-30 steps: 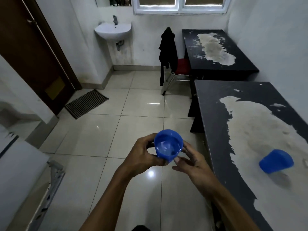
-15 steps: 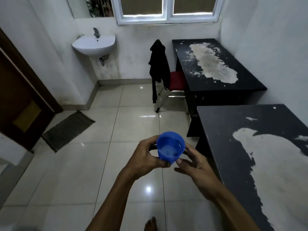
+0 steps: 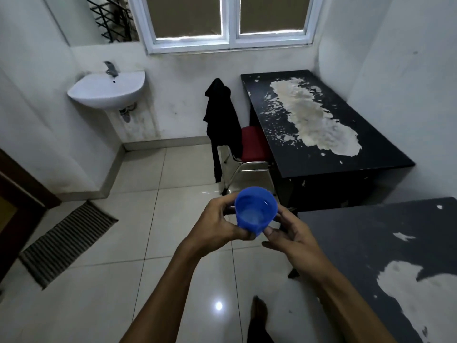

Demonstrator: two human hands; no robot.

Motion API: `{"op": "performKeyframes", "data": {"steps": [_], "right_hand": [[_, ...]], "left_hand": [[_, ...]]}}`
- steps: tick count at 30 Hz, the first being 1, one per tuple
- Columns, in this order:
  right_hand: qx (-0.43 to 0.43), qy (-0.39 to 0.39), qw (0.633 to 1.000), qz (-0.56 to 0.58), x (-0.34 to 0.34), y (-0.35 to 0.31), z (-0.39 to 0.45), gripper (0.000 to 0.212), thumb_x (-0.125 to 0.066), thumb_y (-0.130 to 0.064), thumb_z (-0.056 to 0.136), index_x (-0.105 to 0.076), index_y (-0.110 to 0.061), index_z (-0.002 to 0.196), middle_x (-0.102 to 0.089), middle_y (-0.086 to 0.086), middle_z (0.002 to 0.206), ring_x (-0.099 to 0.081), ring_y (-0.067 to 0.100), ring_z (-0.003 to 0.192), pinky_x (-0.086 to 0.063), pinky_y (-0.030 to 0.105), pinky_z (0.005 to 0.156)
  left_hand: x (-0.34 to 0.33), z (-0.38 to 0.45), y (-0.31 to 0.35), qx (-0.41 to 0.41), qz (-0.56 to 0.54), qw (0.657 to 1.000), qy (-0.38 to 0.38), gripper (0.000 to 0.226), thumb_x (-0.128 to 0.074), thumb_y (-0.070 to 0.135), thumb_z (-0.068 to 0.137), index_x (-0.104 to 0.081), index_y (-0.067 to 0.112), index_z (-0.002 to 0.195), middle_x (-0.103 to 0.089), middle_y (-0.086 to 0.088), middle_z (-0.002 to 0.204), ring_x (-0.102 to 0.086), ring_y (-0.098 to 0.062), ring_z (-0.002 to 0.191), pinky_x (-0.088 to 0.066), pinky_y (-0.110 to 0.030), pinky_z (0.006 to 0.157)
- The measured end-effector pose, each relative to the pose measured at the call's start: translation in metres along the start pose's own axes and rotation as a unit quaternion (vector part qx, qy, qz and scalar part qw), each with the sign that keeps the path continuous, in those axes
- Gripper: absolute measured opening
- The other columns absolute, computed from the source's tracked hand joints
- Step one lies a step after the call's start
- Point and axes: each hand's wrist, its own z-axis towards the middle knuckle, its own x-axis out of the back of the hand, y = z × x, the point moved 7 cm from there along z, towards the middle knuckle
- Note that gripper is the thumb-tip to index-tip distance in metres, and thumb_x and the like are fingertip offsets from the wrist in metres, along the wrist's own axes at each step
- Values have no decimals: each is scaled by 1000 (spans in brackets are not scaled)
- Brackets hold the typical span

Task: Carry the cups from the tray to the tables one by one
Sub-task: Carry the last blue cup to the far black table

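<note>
Both hands hold one blue plastic cup [image 3: 256, 211] in the lower middle of the frame, above the pale floor tiles [image 3: 103, 280]. The left hand [image 3: 215, 225] curls round the cup's left side, fingers bent close and the thumb pressed against the wall near the base. The right hand [image 3: 289, 237] is looser, its fingertips touching the cup's right side and lower edge while the palm stays open beneath. The cup is tilted a little toward the camera, so its pale inner bottom shows; whether anything is in it cannot be told.

No brand, label or writing can be read on the cup or anywhere else.

Set against the frame half a second ago, the grip is the same, but the view has advanced into the room: the far black table [image 3: 321, 125] with its flaking white patch now fills more of the upper right, the near black table [image 3: 371, 243] has slid to the lower right corner, and the wall sink [image 3: 108, 91] at upper left looms larger. The chair with the red seat [image 3: 253, 144], a dark garment [image 3: 222, 120] draped on it, stands just left of the far table. A bare foot [image 3: 258, 310] shows at the bottom edge.
</note>
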Motion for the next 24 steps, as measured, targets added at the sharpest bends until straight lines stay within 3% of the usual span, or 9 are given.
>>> {"op": "performKeyframes", "data": {"steps": [3, 8, 15, 21, 24], "right_hand": [[-4, -3, 1000, 10, 19, -3, 62, 56, -62, -14, 91, -46, -36, 140, -57, -13, 133, -69, 19, 106, -58, 41, 90], [-20, -8, 1000, 21, 57, -15, 152, 56, -61, -11, 92, -45, -34, 141, -54, -14, 136, -67, 13, 110, -56, 42, 94], [-26, -9, 1000, 16, 98, -18, 255, 57, -61, -10, 93, -45, -34, 142, -56, -12, 137, -67, 15, 112, -56, 43, 93], [-24, 29, 999, 22, 132, -12, 347, 56, -60, -6, 93, -46, -30, 141, -57, -10, 137, -64, 9, 115, -56, 33, 92], [-21, 60, 997, 36, 148, -12, 391, 55, -60, -4, 92, -48, -28, 140, -60, -15, 134, -59, 4, 122, -54, 24, 93]], "left_hand": [[7, 65, -5, 11, -1, 1000, -5, 69, -86, 3, 62, -63, 39, 115, -69, 17, 112, -61, -6, 110, -54, -41, 98], [16, 160, -6, 16, -13, 1000, 0, 70, -86, 5, 61, -63, 35, 120, -68, 17, 116, -60, -5, 112, -54, -43, 96], [21, 276, -22, 27, -24, 999, -12, 72, -87, 1, 60, -64, 31, 122, -67, 15, 116, -59, -10, 114, -60, -34, 86], [26, 384, -39, 15, -25, 998, -49, 71, -88, 0, 59, -65, 32, 118, -68, 16, 113, -61, -5, 110, -57, -22, 79], [28, 443, -43, -7, -23, 997, -79, 72, -87, -4, 59, -65, 22, 122, -69, 11, 115, -61, -6, 110, -58, -26, 82]]}}
